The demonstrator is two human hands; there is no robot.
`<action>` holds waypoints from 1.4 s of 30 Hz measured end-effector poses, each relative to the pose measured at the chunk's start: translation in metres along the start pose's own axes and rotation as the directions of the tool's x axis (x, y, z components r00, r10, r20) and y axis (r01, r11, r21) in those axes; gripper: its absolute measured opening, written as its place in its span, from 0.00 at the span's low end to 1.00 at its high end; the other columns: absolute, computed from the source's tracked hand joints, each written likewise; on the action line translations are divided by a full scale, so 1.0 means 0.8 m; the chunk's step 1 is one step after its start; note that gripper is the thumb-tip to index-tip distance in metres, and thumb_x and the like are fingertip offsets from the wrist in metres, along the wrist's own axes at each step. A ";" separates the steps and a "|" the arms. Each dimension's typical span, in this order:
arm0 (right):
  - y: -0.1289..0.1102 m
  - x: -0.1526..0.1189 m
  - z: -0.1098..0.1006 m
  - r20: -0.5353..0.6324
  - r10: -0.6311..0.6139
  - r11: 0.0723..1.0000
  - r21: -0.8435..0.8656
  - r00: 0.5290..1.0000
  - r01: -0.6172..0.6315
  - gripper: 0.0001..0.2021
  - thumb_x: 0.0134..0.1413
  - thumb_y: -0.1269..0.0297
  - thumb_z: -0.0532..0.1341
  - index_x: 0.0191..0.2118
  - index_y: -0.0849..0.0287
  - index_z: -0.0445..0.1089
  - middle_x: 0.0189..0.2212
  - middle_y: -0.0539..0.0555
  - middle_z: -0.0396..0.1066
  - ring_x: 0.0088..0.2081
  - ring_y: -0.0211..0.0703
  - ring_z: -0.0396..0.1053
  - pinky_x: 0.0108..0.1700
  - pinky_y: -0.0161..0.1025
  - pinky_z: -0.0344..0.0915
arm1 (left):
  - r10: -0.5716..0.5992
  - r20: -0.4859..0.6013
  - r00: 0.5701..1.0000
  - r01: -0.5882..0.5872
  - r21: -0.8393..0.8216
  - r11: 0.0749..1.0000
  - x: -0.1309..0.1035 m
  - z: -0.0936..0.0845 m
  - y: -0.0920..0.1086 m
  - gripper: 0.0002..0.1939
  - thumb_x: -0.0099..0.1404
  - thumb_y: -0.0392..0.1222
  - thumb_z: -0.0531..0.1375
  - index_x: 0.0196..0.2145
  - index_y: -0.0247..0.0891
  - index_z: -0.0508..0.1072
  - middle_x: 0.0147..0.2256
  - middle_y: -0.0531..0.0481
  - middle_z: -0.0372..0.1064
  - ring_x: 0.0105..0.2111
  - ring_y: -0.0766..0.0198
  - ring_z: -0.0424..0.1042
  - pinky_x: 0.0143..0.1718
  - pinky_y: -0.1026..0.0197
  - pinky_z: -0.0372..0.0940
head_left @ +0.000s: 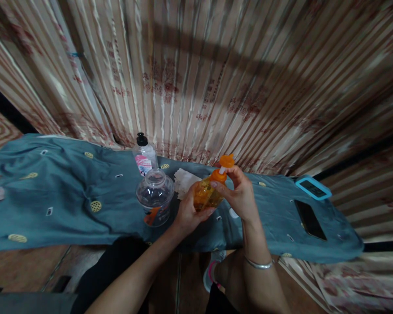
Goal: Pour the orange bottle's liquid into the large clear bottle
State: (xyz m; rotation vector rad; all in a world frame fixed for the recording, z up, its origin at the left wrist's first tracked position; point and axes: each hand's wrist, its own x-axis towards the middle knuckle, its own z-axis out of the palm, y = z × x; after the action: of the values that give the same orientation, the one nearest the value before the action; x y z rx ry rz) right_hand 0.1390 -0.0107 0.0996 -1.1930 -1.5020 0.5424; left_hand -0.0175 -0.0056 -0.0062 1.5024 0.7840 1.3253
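An orange pump bottle (205,195), see-through with amber liquid inside, is held tilted above the cloth. My left hand (189,210) wraps around its body from the left and below. At the bottle's neck, the fingers of my right hand (238,192) close on the orange collar under the pump head (227,161). Left of the bottle stands a clear, wide plastic container (155,196) with an open mouth and an orange print. Behind that is a clear bottle (145,157) with a black cap and a pink label. White folded tissue (185,181) lies behind my left hand.
A blue-green patterned cloth (69,196) covers the narrow table. To the right lie a dark phone (310,220) and a blue-framed digital clock (313,188). A small white round thing (233,213) sits by my right wrist. A pleated curtain (190,87) hangs behind.
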 end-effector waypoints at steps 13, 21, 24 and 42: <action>-0.003 0.000 0.001 0.033 0.004 0.999 0.035 0.999 -0.006 0.18 0.53 0.49 0.75 0.43 0.52 0.75 0.42 0.51 0.80 0.50 0.49 0.77 0.58 0.47 0.72 | 0.021 0.007 1.000 -0.021 0.013 1.000 0.001 -0.001 0.001 0.42 0.60 0.59 0.74 0.63 0.37 0.66 0.56 0.37 0.74 0.54 0.46 0.77 0.58 0.38 0.71; -0.027 0.000 -0.001 -0.101 0.016 0.977 0.212 0.995 0.006 0.19 0.56 0.45 0.73 0.43 0.52 0.75 0.48 0.54 0.82 0.51 0.50 0.79 0.54 0.46 0.75 | 0.006 0.019 1.000 -0.006 0.013 1.000 0.000 0.001 0.004 0.42 0.59 0.57 0.74 0.64 0.38 0.65 0.57 0.36 0.73 0.56 0.45 0.75 0.61 0.38 0.69; -0.039 0.001 -0.003 -0.140 -0.006 0.976 0.216 0.990 0.037 0.19 0.55 0.45 0.74 0.42 0.52 0.75 0.45 0.54 0.83 0.47 0.50 0.81 0.51 0.45 0.77 | -0.008 0.018 1.000 0.008 0.010 1.000 -0.001 0.001 0.004 0.41 0.60 0.56 0.74 0.64 0.38 0.65 0.58 0.37 0.73 0.57 0.45 0.75 0.62 0.38 0.69; -0.101 -0.006 -0.028 -0.384 -0.253 0.944 0.105 0.888 0.314 0.13 0.60 0.53 0.73 0.46 0.50 0.76 0.42 0.52 0.79 0.51 0.54 0.81 0.56 0.55 0.77 | 0.021 0.047 0.999 -0.023 0.058 0.998 -0.002 0.000 0.002 0.40 0.62 0.56 0.72 0.65 0.38 0.65 0.57 0.37 0.73 0.57 0.44 0.74 0.62 0.34 0.67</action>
State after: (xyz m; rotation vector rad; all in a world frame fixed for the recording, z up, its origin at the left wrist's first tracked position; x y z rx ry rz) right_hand 0.1276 -0.0523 0.1713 -0.8664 -1.2528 0.2219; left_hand -0.0177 -0.0076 -0.0056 1.5864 0.7845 1.2892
